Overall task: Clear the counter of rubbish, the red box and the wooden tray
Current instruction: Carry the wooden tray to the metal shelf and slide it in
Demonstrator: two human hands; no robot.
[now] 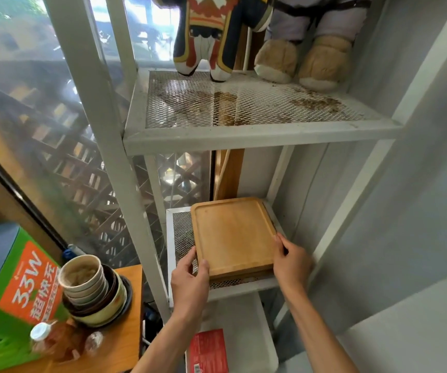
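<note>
I have the flat rectangular pale wooden tray with its raised rim (233, 235) lying on the middle mesh shelf of the white metal rack (175, 261), and I judge this to be the stowing step for the tray. My left hand (190, 278) grips the tray's near left corner, thumb on top and fingers curled under the edge. My right hand (291, 261) holds the near right edge, fingers pressed along the side; both hands are closed on the wood, neither spread wide. The tray sits a little askew on the mesh, its near edge just over the shelf's front lip and its far end close to the back of the rack.

The flat red cardboard box with white print (209, 351) already lies on the shelf below, so that part looks done. On the orange wooden counter (125, 335) to my left I see a stack of used bowls in brown and cream (93, 289) and a clear plastic bottle with a white cap (44, 337), in front of a green and orange printed carton (25, 286).

Next I think I need to nudge the tray further back and square it with the shelf frame, then loosen both grips and draw my hands out without dragging it forward
</note>
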